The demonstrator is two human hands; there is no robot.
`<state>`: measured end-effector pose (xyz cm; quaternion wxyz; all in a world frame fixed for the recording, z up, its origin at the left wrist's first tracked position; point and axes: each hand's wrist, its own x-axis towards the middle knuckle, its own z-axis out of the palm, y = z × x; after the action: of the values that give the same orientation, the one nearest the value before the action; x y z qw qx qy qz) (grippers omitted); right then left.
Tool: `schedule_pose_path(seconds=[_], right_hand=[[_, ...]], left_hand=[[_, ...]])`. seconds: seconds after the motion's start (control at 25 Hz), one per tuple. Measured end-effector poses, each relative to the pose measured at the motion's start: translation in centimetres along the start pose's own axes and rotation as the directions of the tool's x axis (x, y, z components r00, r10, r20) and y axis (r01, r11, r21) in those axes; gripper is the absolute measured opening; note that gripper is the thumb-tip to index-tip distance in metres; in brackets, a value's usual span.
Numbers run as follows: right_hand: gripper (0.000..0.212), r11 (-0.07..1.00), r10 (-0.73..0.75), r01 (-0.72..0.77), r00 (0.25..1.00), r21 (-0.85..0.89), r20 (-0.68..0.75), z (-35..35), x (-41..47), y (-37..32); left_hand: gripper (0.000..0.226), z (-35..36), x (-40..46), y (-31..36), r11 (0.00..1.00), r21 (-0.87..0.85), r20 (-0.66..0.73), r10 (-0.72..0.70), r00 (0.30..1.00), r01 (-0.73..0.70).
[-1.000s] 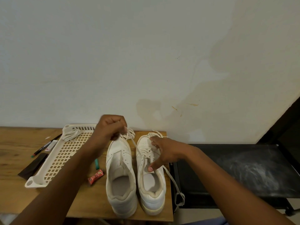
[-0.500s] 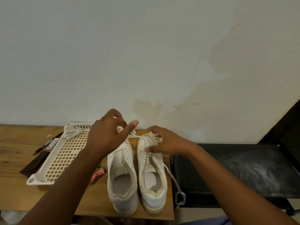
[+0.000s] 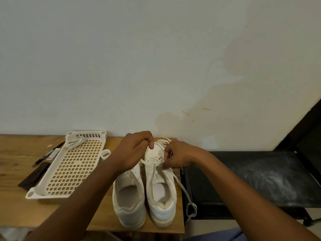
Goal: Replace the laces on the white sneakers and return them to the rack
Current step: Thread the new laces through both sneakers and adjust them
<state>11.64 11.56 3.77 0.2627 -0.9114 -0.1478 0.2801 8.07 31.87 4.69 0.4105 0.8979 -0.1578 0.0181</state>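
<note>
a: where are the sneakers?

b: both stand side by side at the right end of the wooden bench [image 3: 20, 202], toes to the wall, heels toward the person. the left sneaker [image 3: 129, 197] has its front half under the left forearm. the right sneaker [image 3: 160, 192] sits just beside it, touching or nearly so.

a: and the hands?

b: the left hand [image 3: 133, 152] is curled over the toe of the left sneaker, fingers bent in and thumb pointing down; it seems to pinch a lace end, but the strand there is too thin to be sure. the right hand [image 3: 178, 155] is curled over the lacing of the right sneaker, its fingers pinching the lace [image 3: 154, 160] near the upper eyelets. the two hands are near each other but apart.

a: where does that lace run?

b: it criss-crosses the tongue, and one long tail [image 3: 184, 190] trails off the right edge of the bench and hangs in a loop below the edge.

a: anything else on the bench?

b: a cream perforated tray [image 3: 73, 173] lies left of the sneakers, with a bundled spare lace [image 3: 75, 142] in its far corner. left of the tray lie a pen [image 3: 46, 156] and a dark flat strip [image 3: 33, 176]. a black shelf [image 3: 251, 178] stands to the right of the bench.
</note>
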Motion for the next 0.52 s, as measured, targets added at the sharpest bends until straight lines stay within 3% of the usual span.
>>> schedule_pose_path(seconds=[0.16,0.52], right_hand=[[0.045,0.991,0.103,-0.115,0.983,0.07,0.151,0.4,-0.4,-0.6],[0.03,0.879,0.246,-0.325,0.936,0.349,0.252,0.0,0.2,0.5]], left_hand=[[0.03,0.9,0.2,-0.8,0.996,-0.066,0.077,-0.049,0.996,0.054],[0.03,2.4,-0.1,0.3,0.991,0.026,0.128,-0.134,0.983,0.131]])
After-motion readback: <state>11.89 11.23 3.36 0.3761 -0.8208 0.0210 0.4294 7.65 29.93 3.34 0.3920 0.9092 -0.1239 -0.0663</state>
